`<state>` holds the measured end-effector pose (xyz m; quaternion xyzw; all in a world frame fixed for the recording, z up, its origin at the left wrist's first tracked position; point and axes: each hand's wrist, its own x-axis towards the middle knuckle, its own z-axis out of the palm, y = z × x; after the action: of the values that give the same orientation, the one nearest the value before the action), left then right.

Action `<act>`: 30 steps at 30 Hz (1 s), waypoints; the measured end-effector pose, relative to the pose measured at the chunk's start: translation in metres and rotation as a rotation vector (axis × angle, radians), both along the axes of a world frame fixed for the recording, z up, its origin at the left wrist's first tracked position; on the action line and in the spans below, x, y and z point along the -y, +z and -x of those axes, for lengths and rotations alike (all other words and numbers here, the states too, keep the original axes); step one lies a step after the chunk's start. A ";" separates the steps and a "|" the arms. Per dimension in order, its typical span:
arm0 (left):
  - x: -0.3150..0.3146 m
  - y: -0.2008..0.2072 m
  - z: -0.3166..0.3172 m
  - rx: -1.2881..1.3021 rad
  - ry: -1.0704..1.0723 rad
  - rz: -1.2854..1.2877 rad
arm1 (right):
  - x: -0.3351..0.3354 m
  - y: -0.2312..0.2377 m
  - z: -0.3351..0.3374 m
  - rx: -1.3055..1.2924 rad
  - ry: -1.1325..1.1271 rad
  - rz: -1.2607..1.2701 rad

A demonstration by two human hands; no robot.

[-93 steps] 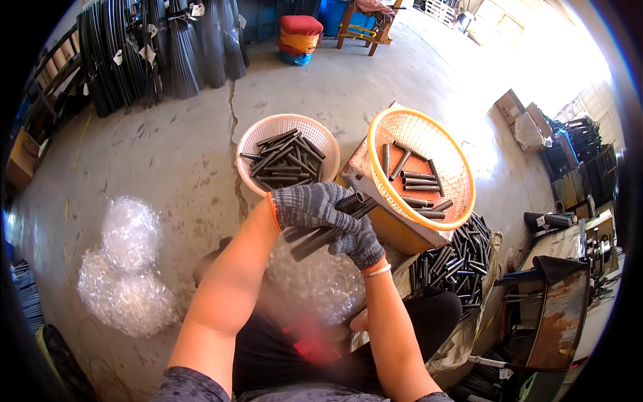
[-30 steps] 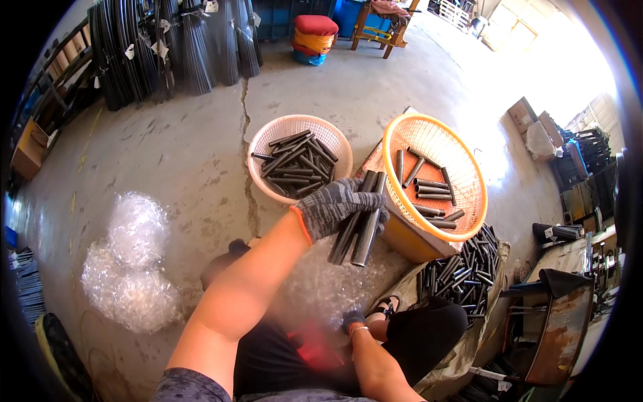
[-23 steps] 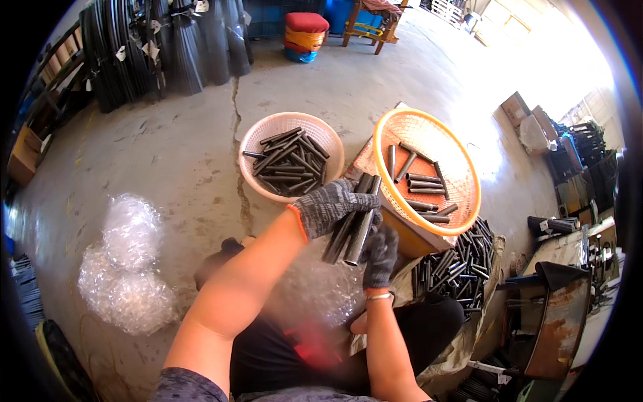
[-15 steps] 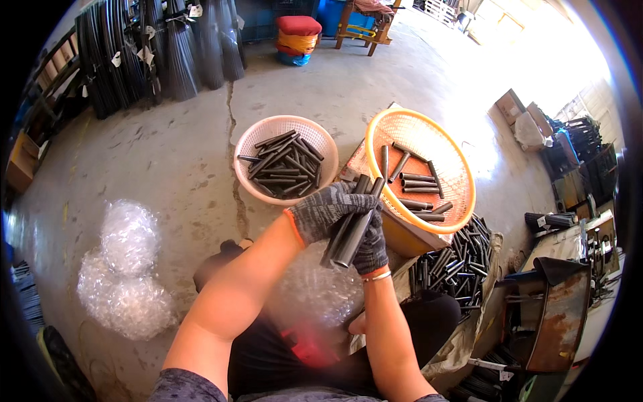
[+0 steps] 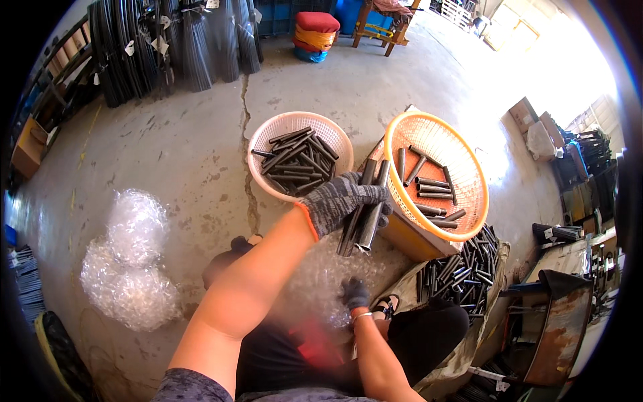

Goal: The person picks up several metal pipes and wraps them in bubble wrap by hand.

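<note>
In my left hand (image 5: 341, 206), in a grey knit glove with an orange cuff, I grip a few black tubes (image 5: 369, 224). They stand side by side with their hollow ends toward me, between the two baskets. Lower down, my right hand (image 5: 354, 293), also gloved, is at a heap of clear plastic wrapping (image 5: 315, 275) before my lap. Its fingers are small and dark, so their grip cannot be made out. A pink basket (image 5: 260, 134) full of black tubes stands on the floor. The orange basket (image 5: 483, 201), on a box, holds several more.
Many loose tubes (image 5: 462, 278) lie on a sheet (image 5: 469, 348) to the right. Two balls of clear plastic (image 5: 127, 288) sit on the floor at left. Bundled black rods (image 5: 127, 53) line the back left. A red-topped stool (image 5: 316, 33) stands far off.
My right hand has let go of the tubes and dropped to the plastic wrapping. My left hand keeps hold of the tubes. The whole view has shifted slightly.
</note>
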<state>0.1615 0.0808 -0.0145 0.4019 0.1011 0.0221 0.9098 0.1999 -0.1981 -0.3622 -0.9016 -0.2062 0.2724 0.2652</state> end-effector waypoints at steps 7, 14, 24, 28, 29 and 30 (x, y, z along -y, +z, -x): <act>0.013 -0.008 -0.004 0.016 -0.062 -0.118 | -0.123 0.255 -0.037 -0.337 -0.211 -1.241; 0.006 -0.004 -0.004 -0.017 -0.116 -0.089 | -0.115 0.146 -0.043 0.160 0.231 -0.769; 0.001 0.004 0.003 0.070 -0.041 0.060 | 0.047 -0.057 0.011 0.009 0.542 0.506; -0.010 -0.008 0.011 0.041 -0.028 0.028 | -0.084 0.153 -0.003 0.063 -0.053 -0.395; -0.002 0.000 0.006 0.055 -0.066 0.032 | -0.086 0.182 -0.025 -0.226 -0.185 -0.672; 0.002 -0.002 0.004 0.074 -0.083 0.030 | -0.105 0.222 -0.032 -0.154 -0.157 -0.920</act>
<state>0.1579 0.0788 -0.0161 0.3909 0.0509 -0.0025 0.9190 0.2319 -0.0926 -0.1402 -0.6806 -0.2163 0.1980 0.6714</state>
